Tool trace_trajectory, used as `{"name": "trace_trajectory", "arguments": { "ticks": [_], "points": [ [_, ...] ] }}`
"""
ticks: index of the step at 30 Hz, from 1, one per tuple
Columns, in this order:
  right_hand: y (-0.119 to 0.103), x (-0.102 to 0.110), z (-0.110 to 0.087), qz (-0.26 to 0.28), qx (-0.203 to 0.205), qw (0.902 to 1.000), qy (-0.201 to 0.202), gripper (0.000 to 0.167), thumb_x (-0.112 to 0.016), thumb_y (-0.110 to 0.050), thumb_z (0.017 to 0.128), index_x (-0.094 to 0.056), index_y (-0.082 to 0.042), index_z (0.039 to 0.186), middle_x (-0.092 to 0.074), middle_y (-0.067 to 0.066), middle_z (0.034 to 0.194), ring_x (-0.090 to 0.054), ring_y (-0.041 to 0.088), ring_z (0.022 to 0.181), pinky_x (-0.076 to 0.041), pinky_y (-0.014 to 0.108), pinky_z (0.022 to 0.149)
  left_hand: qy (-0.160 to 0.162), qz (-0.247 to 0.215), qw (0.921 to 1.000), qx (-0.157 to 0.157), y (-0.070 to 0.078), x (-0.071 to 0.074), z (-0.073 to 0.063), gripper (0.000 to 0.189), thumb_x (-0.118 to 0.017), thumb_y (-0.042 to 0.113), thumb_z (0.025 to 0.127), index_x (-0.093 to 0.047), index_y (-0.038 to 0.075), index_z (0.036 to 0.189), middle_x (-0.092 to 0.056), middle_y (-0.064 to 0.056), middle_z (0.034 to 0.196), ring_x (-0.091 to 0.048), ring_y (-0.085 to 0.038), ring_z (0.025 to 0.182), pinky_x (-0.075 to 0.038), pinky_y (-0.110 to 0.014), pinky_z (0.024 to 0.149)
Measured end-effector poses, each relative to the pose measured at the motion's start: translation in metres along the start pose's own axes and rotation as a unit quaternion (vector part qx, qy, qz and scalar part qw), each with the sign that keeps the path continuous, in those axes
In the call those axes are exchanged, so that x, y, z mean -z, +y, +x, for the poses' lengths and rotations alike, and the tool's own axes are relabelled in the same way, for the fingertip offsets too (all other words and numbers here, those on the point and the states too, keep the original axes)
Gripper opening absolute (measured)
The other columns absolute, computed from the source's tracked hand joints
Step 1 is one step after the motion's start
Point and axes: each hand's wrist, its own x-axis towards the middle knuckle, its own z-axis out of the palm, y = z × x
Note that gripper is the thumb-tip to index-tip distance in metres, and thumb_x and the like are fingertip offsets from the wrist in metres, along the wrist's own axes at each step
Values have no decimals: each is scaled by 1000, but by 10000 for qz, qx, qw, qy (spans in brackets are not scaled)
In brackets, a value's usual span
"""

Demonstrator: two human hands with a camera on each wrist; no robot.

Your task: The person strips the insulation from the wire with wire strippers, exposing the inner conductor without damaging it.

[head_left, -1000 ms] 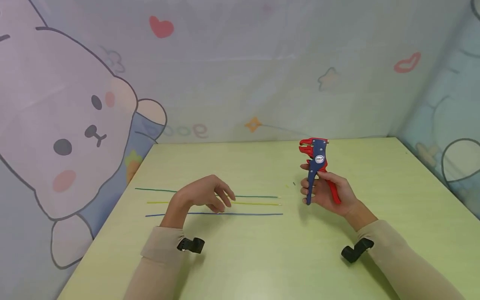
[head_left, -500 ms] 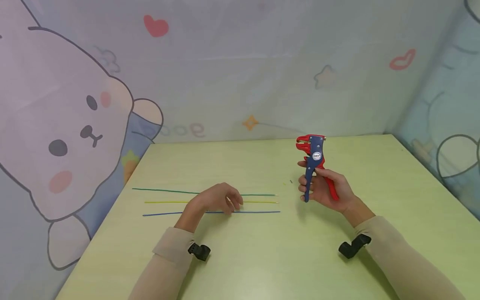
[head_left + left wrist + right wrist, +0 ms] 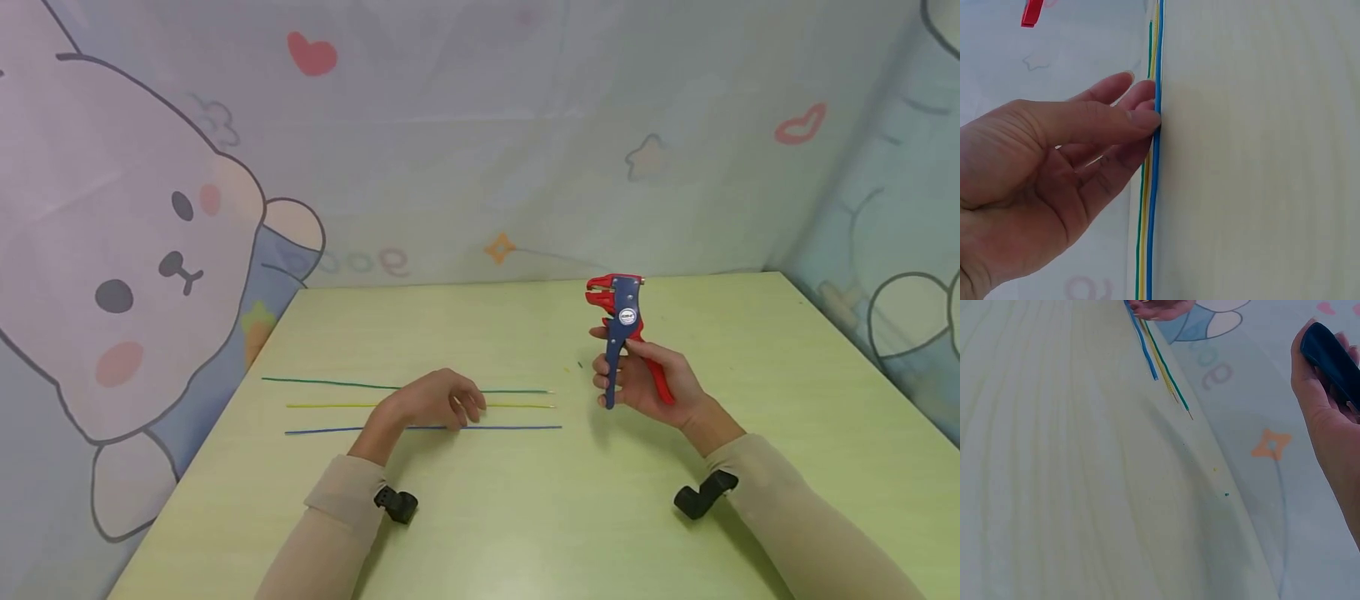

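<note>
Blue wire [image 3: 513, 427], likely light and springy, suits pinching mid-length, though I cannot tell whether the left hand [image 3: 435, 398] has it, while the right hand [image 3: 679, 386] grips the stripper [image 3: 627, 317].

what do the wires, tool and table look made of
Wires: apparently smooth plastic over copper; colours are even, and the green wire ends in a thin coppery tip.
Tool: plastic or painted metal, I can't tell which; its red and blue look opaque and even.
Table: maybe wood or wood-look laminate, slightly glossy; faint grain streaks and a soft light patch show.
</note>
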Motion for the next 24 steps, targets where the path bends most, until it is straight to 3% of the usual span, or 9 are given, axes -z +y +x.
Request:
{"name": "trace_trajectory", "arguments": {
  "ticks": [8, 24],
  "points": [
    [2, 1, 0, 29, -60, 10000, -22, 45, -16, -24, 108, -36, -9, 146, -60, 15, 110, -59, 29, 104, -49, 47, 92, -109, 98, 9998, -158, -4, 1, 1, 41, -65, -17, 85, -67, -1, 122, -71, -14, 101, -70, -24, 88, -55, -30, 76],
    [1, 3, -1, 36, -109, 9998, -178, 47, -13, -25, 108, -35, -9, 147, -59, 15, 111, -58, 29, 105, -49, 47, 93, -78, 290, 9992, -248, -3, -1, 3, 35, -67, -12, 87, -70, 2, 119, -72, -10, 98, -70, -20, 88, -55, -30, 76]
  ]
}}
